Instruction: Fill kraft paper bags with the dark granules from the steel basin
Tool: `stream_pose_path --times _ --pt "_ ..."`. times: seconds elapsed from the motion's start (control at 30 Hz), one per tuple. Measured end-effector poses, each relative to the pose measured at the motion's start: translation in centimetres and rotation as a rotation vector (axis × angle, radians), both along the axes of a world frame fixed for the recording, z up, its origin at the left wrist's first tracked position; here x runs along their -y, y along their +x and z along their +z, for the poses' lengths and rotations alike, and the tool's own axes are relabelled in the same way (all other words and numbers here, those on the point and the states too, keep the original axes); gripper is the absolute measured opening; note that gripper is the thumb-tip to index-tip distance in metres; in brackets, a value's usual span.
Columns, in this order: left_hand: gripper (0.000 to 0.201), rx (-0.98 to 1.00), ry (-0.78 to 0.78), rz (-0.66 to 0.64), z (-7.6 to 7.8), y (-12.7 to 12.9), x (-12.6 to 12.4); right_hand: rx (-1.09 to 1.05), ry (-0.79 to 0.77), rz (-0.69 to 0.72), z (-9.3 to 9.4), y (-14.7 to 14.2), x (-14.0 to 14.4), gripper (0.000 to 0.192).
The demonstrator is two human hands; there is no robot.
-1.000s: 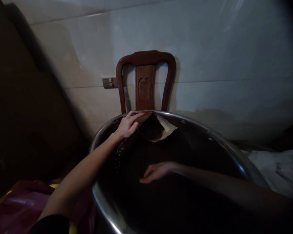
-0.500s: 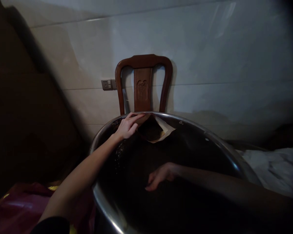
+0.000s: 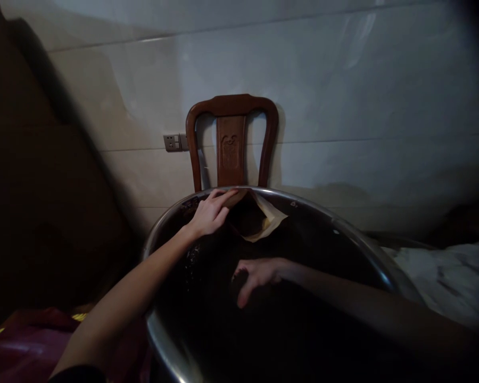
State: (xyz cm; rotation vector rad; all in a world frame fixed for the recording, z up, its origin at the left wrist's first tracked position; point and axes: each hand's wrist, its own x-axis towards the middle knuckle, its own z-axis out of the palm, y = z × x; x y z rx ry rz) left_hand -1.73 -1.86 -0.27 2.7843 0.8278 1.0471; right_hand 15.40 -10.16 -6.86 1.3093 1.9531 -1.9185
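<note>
A large round metal tub (image 3: 155, 340) with a shiny rim takes up the middle; its inside is very dark. My left hand (image 3: 211, 215) grips the left edge of an open paper bag (image 3: 277, 215) against the tub's far rim. The bag's mouth gapes toward me, and its contents are too dark to make out. Lower down inside the tub is my right hand (image 3: 259, 274), its thumb and fingers curved around a dark clump (image 3: 239, 280). What the clump is made of cannot be told in this light.
Behind the tub stands a carved wooden chair (image 3: 230, 151) against a tiled wall (image 3: 335, 96) with a socket (image 3: 172, 142). Dark red shiny material (image 3: 27, 340) lies at lower left. A pale crumpled sheet or bag (image 3: 451, 276) is at the right.
My right hand has risen slightly and turned, so the gap between thumb and fingers, with the dark clump, now shows. My left hand stays on the bag. The view has tilted slightly.
</note>
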Motion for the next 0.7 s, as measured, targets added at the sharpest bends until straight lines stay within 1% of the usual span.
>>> stream_pose_path --times 0.1,0.2,0.33,0.37,0.43,0.5,0.57,0.6,0.67,0.7 --pt "0.052 -0.032 -0.034 0.048 0.2 0.7 0.7 -0.053 0.058 0.007 1.6 0.4 -0.3 0.045" --pt "0.052 -0.027 -0.052 0.050 0.1 1.1 1.1 -0.133 0.158 0.040 3.4 0.7 -0.3 0.039" --pt "0.052 -0.035 -0.074 0.052 0.0 1.5 1.2 -0.227 0.281 0.106 6.2 1.5 0.4 0.033" --pt "0.052 -0.036 -0.080 0.052 0.0 1.5 1.3 -0.230 0.311 0.108 7.0 1.9 0.6 0.033" --pt "0.053 -0.035 -0.096 0.047 0.1 1.8 1.4 -0.210 0.391 0.068 8.4 2.9 0.9 0.033" --pt "0.054 -0.042 -0.114 0.032 0.3 2.1 1.7 -0.219 0.483 -0.008 9.4 4.0 0.8 0.033" --pt "0.054 -0.056 -0.128 0.013 0.4 2.4 2.0 -0.260 0.608 -0.170 9.7 4.9 0.2 0.033" --pt "0.054 -0.060 -0.134 0.003 0.4 2.6 2.2 -0.270 0.716 -0.294 9.6 5.1 -0.3 0.034" --pt "0.054 -0.060 -0.138 -0.011 0.4 2.9 2.4 -0.194 1.013 -0.527 8.6 5.2 -1.6 0.035" --pt "0.054 -0.061 -0.137 -0.019 0.4 3.0 2.5 -0.110 1.160 -0.570 8.0 5.1 -2.1 0.036"
